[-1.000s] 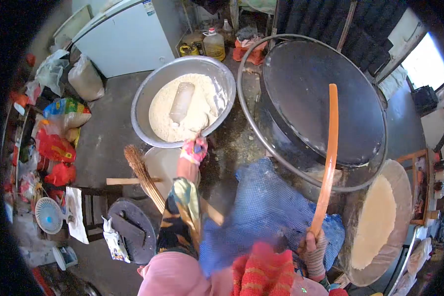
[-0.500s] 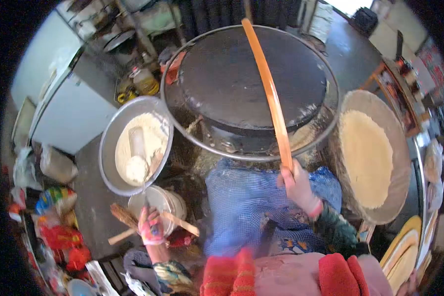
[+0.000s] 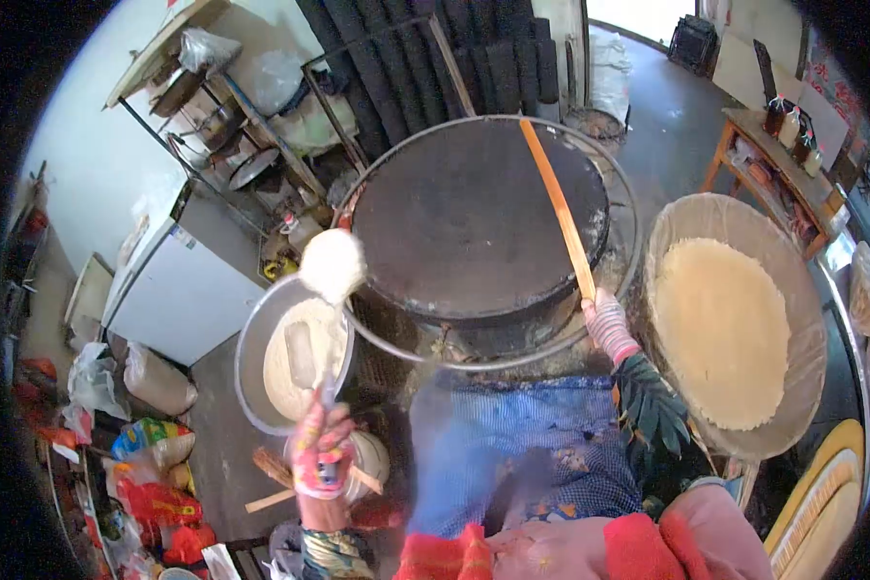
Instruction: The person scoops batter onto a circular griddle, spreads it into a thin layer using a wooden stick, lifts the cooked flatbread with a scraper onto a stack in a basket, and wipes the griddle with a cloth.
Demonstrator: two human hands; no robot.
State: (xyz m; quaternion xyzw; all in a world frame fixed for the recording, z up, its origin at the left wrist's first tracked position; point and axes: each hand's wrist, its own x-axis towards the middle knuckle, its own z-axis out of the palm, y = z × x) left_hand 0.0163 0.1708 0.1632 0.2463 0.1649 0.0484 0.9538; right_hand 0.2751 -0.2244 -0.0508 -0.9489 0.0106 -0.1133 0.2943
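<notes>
My left hand [image 3: 321, 454], in a patterned glove, grips the handle of a ladle [image 3: 334, 269]. Its bowl is heaped with pale batter and hangs above the rim of a metal basin [image 3: 248, 362], beside the round dark griddle [image 3: 454, 222]. More pale batter [image 3: 290, 372] lies in the basin, with a clear scoop-like piece [image 3: 301, 354] in it. In my right hand [image 3: 611, 326], also gloved, I hold one end of a long, thin wooden strip [image 3: 558, 205]. The strip reaches across the griddle's right side; I cannot tell whether it touches the surface.
On the right stands a large oval tub [image 3: 807, 358] lined with plastic, holding a pale yellow mass. A white bucket [image 3: 372, 462] with a brush and wooden sticks is below the basin. A white cabinet [image 3: 179, 290] stands left, a small table [image 3: 764, 145] back right.
My left hand has raised the loaded ladle out of the basin to above its rim, near the griddle. The camera view has tilted up. The wooden strip now looks shorter and lower.
</notes>
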